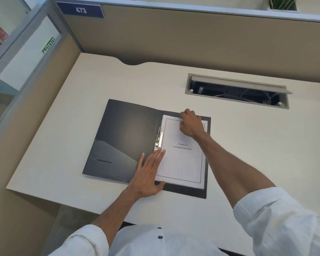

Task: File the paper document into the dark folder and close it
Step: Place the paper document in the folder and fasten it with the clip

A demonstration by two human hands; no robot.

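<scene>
Dark folder (126, 137) lies open flat on the pale desk (63, 126), paper document (183, 154) on its right panel, left edge at the metal spring clip (158, 139) along the spine. Left hand (148, 174) is spread wide, palm down, fingertips at the sheet's left edge near the clip base, holding nothing. Right hand (190, 124) is curled, pinching or pressing the sheet's top edge; can't tell which. Risks: thin sheets skew or crease if the clip shuts while the stack is off-square; edge may not be under the clip at all, so pages slide out on closing. Folder is matte, smooth plastic with a diagonal pocket (113, 156) on the left panel; clip is shiny, rigid.
</scene>
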